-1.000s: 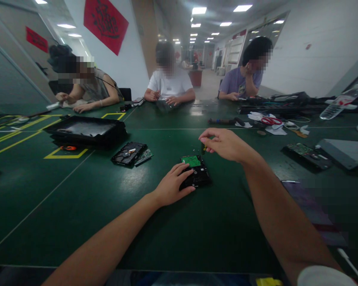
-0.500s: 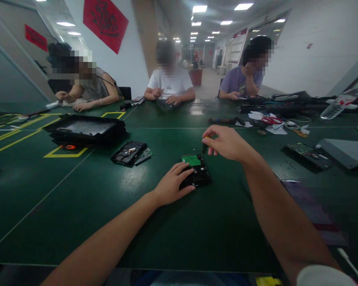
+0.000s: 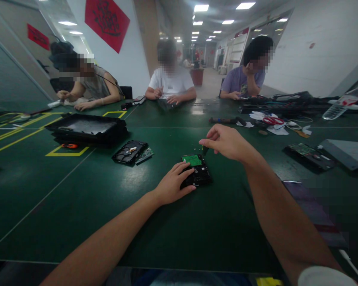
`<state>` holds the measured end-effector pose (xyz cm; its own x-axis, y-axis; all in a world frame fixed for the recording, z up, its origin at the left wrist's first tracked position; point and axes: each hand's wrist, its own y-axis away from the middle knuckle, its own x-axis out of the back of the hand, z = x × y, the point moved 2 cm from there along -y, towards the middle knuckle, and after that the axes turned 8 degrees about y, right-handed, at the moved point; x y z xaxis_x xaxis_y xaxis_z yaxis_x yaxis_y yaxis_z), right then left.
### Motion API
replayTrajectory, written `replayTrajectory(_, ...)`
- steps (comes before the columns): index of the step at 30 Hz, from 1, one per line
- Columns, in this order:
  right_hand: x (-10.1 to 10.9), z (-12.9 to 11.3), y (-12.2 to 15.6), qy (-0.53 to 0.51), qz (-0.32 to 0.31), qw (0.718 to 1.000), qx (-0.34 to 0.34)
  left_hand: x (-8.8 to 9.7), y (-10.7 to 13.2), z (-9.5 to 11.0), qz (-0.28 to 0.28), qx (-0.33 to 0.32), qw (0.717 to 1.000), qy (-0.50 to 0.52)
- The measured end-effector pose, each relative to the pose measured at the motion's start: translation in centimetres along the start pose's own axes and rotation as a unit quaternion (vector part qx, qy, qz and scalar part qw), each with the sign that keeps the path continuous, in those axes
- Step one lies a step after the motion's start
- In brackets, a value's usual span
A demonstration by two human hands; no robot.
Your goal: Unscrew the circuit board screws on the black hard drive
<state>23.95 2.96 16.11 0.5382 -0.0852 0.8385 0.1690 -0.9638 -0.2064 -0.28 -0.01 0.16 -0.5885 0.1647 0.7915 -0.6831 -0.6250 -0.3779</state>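
On the green table lies a black hard drive [image 3: 203,176] with a green circuit board [image 3: 192,159] on its upper face. My left hand [image 3: 175,183] presses on its left side, fingers over the top and thumb along the near edge. My right hand [image 3: 223,141] is closed around a small dark screwdriver [image 3: 205,150], pinched between thumb and fingers. The tool points down at the drive's far right corner; whether its tip sits in a screw I cannot tell. Tiny screws [image 3: 195,149] lie just beyond the drive.
Another hard drive [image 3: 129,152] and a loose circuit board [image 3: 145,155] lie left, near black stacked trays [image 3: 86,129]. At right are a third drive [image 3: 310,157], a grey metal case [image 3: 347,153], red scissors [image 3: 273,120] and a plastic bottle [image 3: 344,103]. Three people sit opposite.
My right hand has shifted slightly, and the screwdriver's lower end is now nearer the drive's far right corner. My left hand stays on the drive.
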Motion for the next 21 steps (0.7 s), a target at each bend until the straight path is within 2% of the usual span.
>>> replayTrajectory(5,-0.15,-0.25,0.20,-0.026,-0.045,0.999,0.003,-0.13,0.08,-0.15,-0.002,-0.004,1.000,-0.004)
replayTrajectory(9,-0.66,-0.01,0.03,-0.075,-0.054,0.996,0.020,-0.19,0.10,-0.31,0.001,-0.003,1.000,0.001)
replayTrajectory(21,-0.24,-0.01,-0.21,0.003,-0.028,0.997,0.072,-0.25,0.08,-0.29,-0.002,0.000,1.000,0.000)
